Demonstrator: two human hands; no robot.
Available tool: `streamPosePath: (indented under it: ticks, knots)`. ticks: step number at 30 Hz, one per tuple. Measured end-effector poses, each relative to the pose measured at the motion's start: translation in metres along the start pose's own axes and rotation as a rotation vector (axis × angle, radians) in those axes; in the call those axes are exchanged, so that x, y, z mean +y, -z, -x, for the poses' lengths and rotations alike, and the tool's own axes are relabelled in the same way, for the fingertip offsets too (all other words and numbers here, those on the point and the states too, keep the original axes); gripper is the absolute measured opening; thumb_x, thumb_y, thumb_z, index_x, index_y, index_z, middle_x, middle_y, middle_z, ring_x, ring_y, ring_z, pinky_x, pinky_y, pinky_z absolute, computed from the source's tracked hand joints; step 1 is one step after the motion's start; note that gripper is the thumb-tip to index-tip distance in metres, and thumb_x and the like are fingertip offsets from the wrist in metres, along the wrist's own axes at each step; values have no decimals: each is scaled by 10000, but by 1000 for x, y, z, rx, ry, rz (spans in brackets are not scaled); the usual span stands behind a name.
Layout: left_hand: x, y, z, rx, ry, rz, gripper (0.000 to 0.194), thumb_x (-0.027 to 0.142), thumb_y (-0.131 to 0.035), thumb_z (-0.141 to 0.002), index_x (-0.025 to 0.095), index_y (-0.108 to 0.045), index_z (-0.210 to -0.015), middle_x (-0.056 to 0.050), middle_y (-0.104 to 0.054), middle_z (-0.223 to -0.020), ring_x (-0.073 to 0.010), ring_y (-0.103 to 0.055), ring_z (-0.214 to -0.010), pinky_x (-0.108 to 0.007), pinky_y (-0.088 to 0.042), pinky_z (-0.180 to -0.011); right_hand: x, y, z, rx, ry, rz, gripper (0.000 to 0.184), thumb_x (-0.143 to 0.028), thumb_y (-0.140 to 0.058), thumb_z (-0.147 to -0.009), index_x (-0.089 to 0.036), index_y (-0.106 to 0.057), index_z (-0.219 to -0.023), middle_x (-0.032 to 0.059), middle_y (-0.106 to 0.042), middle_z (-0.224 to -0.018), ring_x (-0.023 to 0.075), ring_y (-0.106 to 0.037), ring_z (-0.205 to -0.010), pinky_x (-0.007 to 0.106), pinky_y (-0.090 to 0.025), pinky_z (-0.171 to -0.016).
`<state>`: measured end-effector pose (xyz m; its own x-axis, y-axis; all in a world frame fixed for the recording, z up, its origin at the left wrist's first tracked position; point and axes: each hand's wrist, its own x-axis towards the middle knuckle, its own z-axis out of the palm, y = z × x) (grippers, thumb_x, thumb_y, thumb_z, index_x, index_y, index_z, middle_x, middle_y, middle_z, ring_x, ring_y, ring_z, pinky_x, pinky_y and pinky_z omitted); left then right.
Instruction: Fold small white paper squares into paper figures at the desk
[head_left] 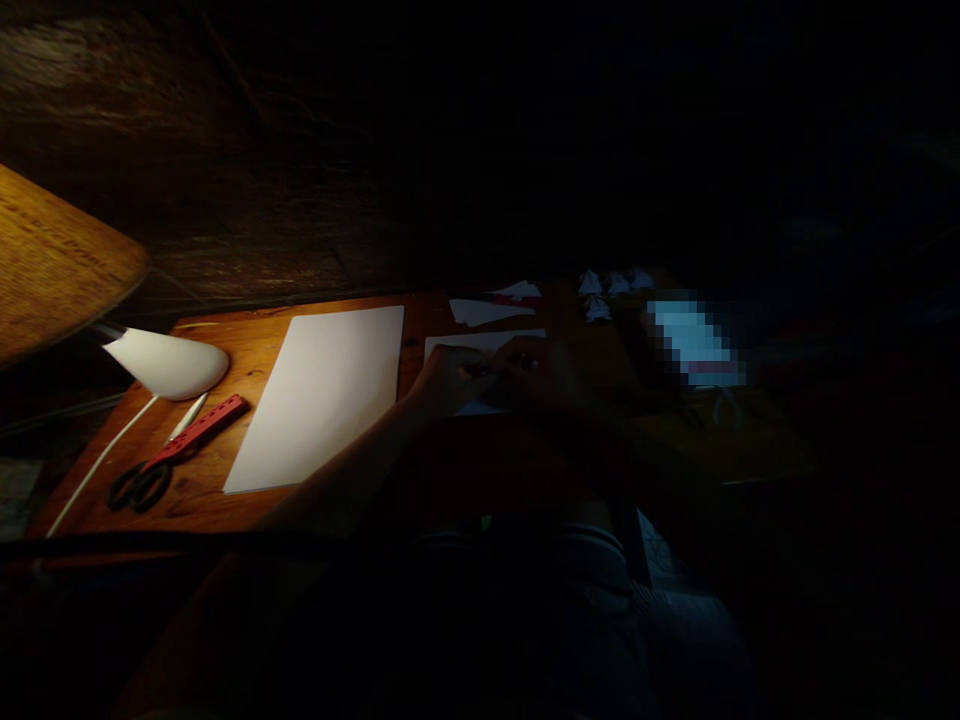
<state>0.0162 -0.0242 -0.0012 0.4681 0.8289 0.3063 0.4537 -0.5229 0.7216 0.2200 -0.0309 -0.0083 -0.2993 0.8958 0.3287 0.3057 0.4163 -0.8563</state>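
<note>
Left hand (439, 378) and right hand (534, 362) meet over small white sheet (480, 342) on counter (202, 505), perhaps so both can work together. Fingers bend inward; too dark, cannot tell if they pinch something. Large white paper (322, 390) lies left, near lamp (171, 366), likely for easy reach. Red scissors (184, 438) lie aside, perhaps for keeping middle free.

The left forearm (367, 445) slants in from the near left, its edge faintly lit. The left hand (448, 372) and right hand (536, 362) meet at the middle, both curled inward, knuckles up. The right forearm (600, 435) angles in from the near right, deep in shadow; grip detail is too dark to tell.
</note>
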Motion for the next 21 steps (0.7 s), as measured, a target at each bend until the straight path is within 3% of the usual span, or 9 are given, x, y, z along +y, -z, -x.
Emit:
streamPosePath:
  ticks: [5, 10, 13, 21]
  knots:
    - [1, -2, 0, -5, 16, 42, 289, 277, -683, -804, 170, -556, -569, 46, -481, -570, -105, -444, -605, -239, -345, -587, -3, 0, -1, 9, -55, -105, 197, -357, -710, -825, -178, -753, -756, 35, -728, -737, 157, -624, -694, 265, -425, -648]
    - [-2, -3, -1, 65, 41, 69, 310, 378, -729, -832, 172, -637, -620, 18, -588, -613, -125, -517, -631, -255, -388, -607, 2, 5, -5, 75, -93, -181, 240, -397, -729, -803, -185, -693, -697, 38, -703, -727, 164, -615, -702, 286, -447, -672]
    - [-5, -5, -2, 117, 44, 104, 270, 383, -739, -831, 174, -684, -670, -10, -654, -673, -141, -564, -671, -266, -424, -634, 4, 5, -6, 136, -114, -178, 225, -389, -724, -806, -189, -679, -711, 32, -684, -718, 161, -601, -702, 288, -449, -665]
    - [-3, -7, -1, 127, -1, 59, 194, 335, -729, -842, 162, -746, -754, -34, -697, -727, -154, -610, -707, -290, -470, -680, 2, 1, -4, 168, -85, -123, 224, -386, -715, -807, -190, -663, -714, 25, -669, -722, 148, -582, -684, 282, -432, -650]
